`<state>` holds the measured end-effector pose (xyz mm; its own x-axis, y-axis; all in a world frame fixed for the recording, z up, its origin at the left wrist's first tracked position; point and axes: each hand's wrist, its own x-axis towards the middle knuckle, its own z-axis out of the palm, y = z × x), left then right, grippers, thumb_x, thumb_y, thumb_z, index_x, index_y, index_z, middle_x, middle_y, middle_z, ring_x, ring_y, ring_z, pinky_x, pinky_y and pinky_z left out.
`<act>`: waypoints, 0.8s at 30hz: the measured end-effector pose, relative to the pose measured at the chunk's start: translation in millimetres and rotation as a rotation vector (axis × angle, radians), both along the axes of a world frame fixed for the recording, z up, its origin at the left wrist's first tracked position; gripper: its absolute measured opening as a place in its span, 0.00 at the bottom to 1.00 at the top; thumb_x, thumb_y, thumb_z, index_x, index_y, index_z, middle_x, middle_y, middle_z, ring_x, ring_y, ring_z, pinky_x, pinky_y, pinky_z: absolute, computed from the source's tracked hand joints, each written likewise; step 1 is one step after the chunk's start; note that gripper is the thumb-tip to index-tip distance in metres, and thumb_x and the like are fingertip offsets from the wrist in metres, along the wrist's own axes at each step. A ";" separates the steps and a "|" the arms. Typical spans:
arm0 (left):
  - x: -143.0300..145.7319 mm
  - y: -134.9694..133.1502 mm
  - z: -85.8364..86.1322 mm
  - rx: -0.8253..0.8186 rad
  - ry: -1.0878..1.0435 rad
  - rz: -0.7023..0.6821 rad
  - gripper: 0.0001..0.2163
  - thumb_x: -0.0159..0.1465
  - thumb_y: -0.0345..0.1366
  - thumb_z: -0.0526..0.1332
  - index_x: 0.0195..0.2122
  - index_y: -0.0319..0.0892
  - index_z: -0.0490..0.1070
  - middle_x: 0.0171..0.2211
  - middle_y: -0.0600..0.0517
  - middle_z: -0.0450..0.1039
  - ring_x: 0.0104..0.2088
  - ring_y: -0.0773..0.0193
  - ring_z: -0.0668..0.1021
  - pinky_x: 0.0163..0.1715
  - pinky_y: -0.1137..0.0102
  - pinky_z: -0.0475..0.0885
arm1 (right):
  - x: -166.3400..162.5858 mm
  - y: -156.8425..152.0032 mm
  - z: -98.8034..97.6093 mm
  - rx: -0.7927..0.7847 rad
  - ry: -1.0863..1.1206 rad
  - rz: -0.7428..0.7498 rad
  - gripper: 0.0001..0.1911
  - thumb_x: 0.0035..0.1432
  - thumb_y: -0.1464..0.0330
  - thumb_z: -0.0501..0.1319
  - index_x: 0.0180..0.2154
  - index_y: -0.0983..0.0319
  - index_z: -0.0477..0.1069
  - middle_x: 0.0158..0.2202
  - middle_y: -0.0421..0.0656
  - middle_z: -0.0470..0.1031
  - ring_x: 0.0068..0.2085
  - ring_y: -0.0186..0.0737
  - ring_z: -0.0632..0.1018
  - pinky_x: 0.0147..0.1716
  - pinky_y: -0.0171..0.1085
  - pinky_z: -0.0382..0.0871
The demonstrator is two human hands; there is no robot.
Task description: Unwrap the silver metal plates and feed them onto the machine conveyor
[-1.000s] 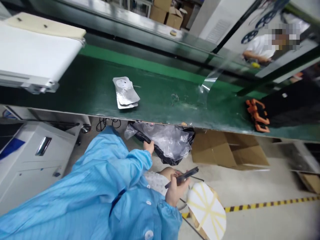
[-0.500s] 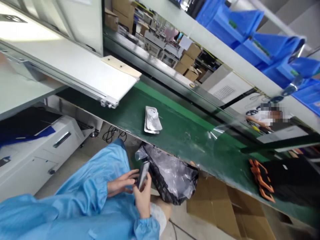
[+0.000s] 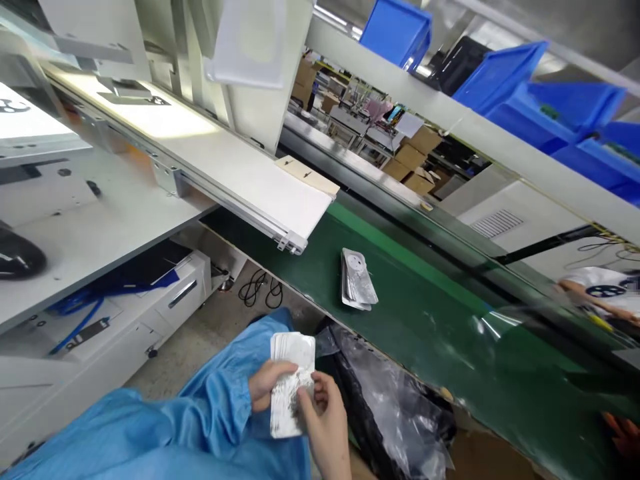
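Observation:
A stack of thin white rectangular plates with rounded corners [image 3: 294,350] is held over my lap, its broad face turned up and marked with grey smudges. My left hand [image 3: 267,383] grips its left edge, thumb lying across the top. On the right side, my right hand [image 3: 325,417] pinches the stack with thumb and fingers. Beyond it, on the green belt [image 3: 400,320], lies a second pile of similar silvery plates [image 3: 357,280], slightly fanned, with a round dark-dotted disc shape on the top one.
A white conveyor [image 3: 260,187] ends above the green belt at left. Below the belt's near edge sits a black bag with clear plastic [image 3: 390,400]. Blue bins [image 3: 505,87] line a shelf at upper right. A white cabinet [image 3: 175,300] stands at left; another person's arm [image 3: 580,293] shows far right.
The stack in my hands has turned from edge-on to broad face up. The camera view has swung left, so the belt and pile appear further right.

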<state>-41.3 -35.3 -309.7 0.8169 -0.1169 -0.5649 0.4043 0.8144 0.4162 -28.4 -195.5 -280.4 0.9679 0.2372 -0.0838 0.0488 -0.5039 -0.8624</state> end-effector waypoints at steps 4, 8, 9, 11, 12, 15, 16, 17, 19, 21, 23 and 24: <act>-0.1 34.3 14.0 -0.110 -0.065 0.073 0.19 0.51 0.31 0.71 0.45 0.37 0.77 0.33 0.46 0.84 0.36 0.51 0.84 0.40 0.61 0.76 | 29.9 39.5 33.4 0.027 0.119 0.121 0.21 0.52 0.56 0.70 0.42 0.60 0.69 0.28 0.36 0.69 0.27 0.36 0.72 0.27 0.34 0.69; -7.3 74.6 12.3 -0.260 -0.110 0.103 0.21 0.51 0.27 0.70 0.47 0.35 0.76 0.34 0.45 0.84 0.36 0.54 0.84 0.44 0.62 0.76 | 38.3 75.9 60.5 0.013 0.218 0.332 0.31 0.58 0.58 0.65 0.60 0.58 0.60 0.30 0.36 0.71 0.26 0.36 0.73 0.26 0.33 0.69; -10.2 83.6 9.5 -0.310 -0.116 0.105 0.21 0.51 0.28 0.70 0.48 0.35 0.76 0.34 0.45 0.84 0.35 0.54 0.84 0.44 0.62 0.76 | 37.8 82.3 71.5 -0.013 0.193 0.370 0.33 0.61 0.59 0.63 0.63 0.57 0.57 0.32 0.37 0.73 0.27 0.37 0.74 0.27 0.34 0.69; -16.1 97.1 1.9 -0.386 -0.121 0.102 0.22 0.54 0.33 0.68 0.50 0.36 0.75 0.32 0.47 0.83 0.33 0.55 0.83 0.42 0.61 0.76 | 39.9 93.9 100.3 -0.072 0.046 0.386 0.28 0.62 0.59 0.60 0.62 0.57 0.62 0.36 0.41 0.76 0.31 0.39 0.76 0.29 0.36 0.70; -18.9 100.9 -3.0 -0.413 -0.116 0.093 0.21 0.55 0.38 0.67 0.50 0.37 0.75 0.31 0.48 0.82 0.31 0.56 0.83 0.40 0.59 0.77 | 44.3 100.9 117.5 -0.087 -0.066 0.359 0.23 0.62 0.60 0.60 0.57 0.58 0.68 0.38 0.43 0.77 0.33 0.41 0.76 0.30 0.36 0.71; -26.5 98.9 -21.3 -0.443 -0.096 0.082 0.20 0.56 0.48 0.64 0.46 0.41 0.76 0.29 0.51 0.80 0.27 0.57 0.81 0.34 0.59 0.77 | 74.2 139.6 172.1 -0.039 -0.358 0.265 0.17 0.58 0.63 0.58 0.47 0.60 0.76 0.40 0.45 0.78 0.35 0.42 0.76 0.33 0.37 0.70; -28.9 94.3 -28.5 -0.427 -0.092 0.079 0.19 0.55 0.49 0.63 0.43 0.43 0.76 0.27 0.51 0.80 0.26 0.57 0.81 0.33 0.59 0.77 | 89.0 160.8 188.9 -0.014 -0.401 0.270 0.18 0.57 0.64 0.58 0.47 0.61 0.77 0.41 0.45 0.78 0.34 0.41 0.76 0.33 0.37 0.70; -31.4 88.4 -36.0 -0.409 -0.091 0.071 0.18 0.55 0.49 0.63 0.42 0.46 0.77 0.28 0.51 0.81 0.27 0.56 0.82 0.33 0.58 0.77 | 105.2 186.2 203.8 0.000 -0.417 0.305 0.19 0.55 0.65 0.58 0.47 0.62 0.77 0.39 0.45 0.78 0.31 0.39 0.74 0.30 0.37 0.69; -36.2 75.9 -50.9 -0.366 -0.081 0.053 0.17 0.51 0.53 0.64 0.40 0.55 0.77 0.25 0.53 0.81 0.27 0.54 0.83 0.34 0.56 0.78 | 138.8 245.6 225.2 0.014 -0.369 0.406 0.22 0.54 0.67 0.58 0.50 0.64 0.76 0.34 0.44 0.78 0.26 0.36 0.71 0.27 0.36 0.66; -40.5 67.6 -63.1 -0.314 -0.088 0.054 0.25 0.42 0.57 0.68 0.44 0.63 0.75 0.24 0.53 0.81 0.31 0.48 0.84 0.41 0.51 0.77 | 169.9 306.9 233.9 -0.018 -0.313 0.484 0.23 0.54 0.68 0.59 0.51 0.66 0.75 0.32 0.44 0.77 0.28 0.37 0.72 0.27 0.35 0.66; -43.5 68.0 -70.0 -0.264 -0.101 0.085 0.36 0.34 0.56 0.74 0.48 0.63 0.74 0.23 0.51 0.80 0.39 0.43 0.85 0.50 0.51 0.75 | 194.8 359.1 232.8 -0.091 -0.308 0.529 0.24 0.56 0.68 0.58 0.54 0.67 0.73 0.35 0.47 0.79 0.32 0.38 0.75 0.30 0.36 0.68; -44.1 71.8 -70.8 -0.250 -0.107 0.091 0.37 0.36 0.56 0.75 0.51 0.60 0.74 0.27 0.49 0.81 0.45 0.42 0.83 0.54 0.51 0.73 | 204.5 379.6 230.4 -0.160 -0.351 0.539 0.24 0.57 0.69 0.57 0.55 0.67 0.72 0.38 0.48 0.79 0.35 0.40 0.76 0.33 0.37 0.70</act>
